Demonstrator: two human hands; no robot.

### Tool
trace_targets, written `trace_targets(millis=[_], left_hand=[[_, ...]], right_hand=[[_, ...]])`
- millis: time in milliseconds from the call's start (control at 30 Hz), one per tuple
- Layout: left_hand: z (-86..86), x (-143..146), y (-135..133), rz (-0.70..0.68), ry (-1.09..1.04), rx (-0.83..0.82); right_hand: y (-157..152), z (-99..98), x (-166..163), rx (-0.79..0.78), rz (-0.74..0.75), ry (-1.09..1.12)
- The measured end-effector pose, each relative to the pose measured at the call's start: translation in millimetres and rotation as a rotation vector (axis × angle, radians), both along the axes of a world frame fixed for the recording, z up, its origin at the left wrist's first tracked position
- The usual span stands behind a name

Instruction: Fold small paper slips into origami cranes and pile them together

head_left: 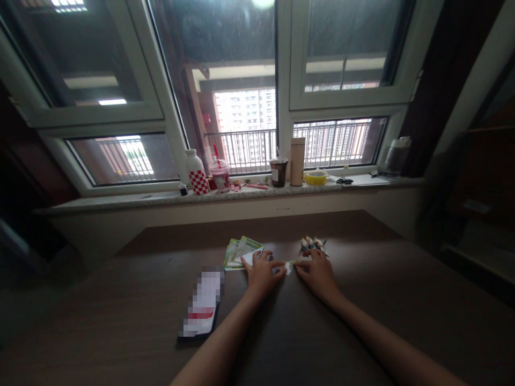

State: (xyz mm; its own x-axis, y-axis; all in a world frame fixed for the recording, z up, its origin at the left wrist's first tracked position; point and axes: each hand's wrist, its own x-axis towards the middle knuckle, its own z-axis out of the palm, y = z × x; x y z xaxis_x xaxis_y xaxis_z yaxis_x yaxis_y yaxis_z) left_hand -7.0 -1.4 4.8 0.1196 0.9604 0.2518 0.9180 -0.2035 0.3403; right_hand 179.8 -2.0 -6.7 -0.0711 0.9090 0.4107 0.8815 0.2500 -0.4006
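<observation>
Both my hands rest on the dark wooden table (362, 300) and pinch a small piece of folded paper (288, 266) between them. My left hand (261, 273) holds its left end with closed fingertips. My right hand (317, 272) holds its right end the same way. Just behind my left hand lies a small stack of green and white printed papers (239, 251). A cluster of small colourful folded pieces (313, 244) sits just beyond my right hand.
A phone (202, 310) lies on the table left of my left forearm. On the windowsill (120, 201) stand a red-checked bottle (197, 172), a pink cup (219, 176), a dark cup (278, 171), a tan flask (297, 161), yellow tape (316, 177) and scissors (344, 181).
</observation>
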Motion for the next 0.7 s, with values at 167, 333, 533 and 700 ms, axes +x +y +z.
trace_targets(millis=[167, 333, 533, 700], left_hand=[[3.6, 0.2, -2.1, 0.001, 0.030, -0.017], [1.7, -0.3, -1.6, 0.000, 0.029, -0.002], [1.1, 0.6, -3.4, -0.021, 0.003, 0.036], [3.0, 0.2, -4.5, -0.029, 0.035, 0.001]], right_hand=[[4.3, 0.4, 1.7, 0.000, -0.090, -0.057], [5.0, -0.8, 1.5, 0.022, -0.115, -0.082], [6.1, -3.2, 2.0, 0.039, -0.096, -0.067], [11.0, -9.3, 2.8, 0.061, -0.042, -0.031]])
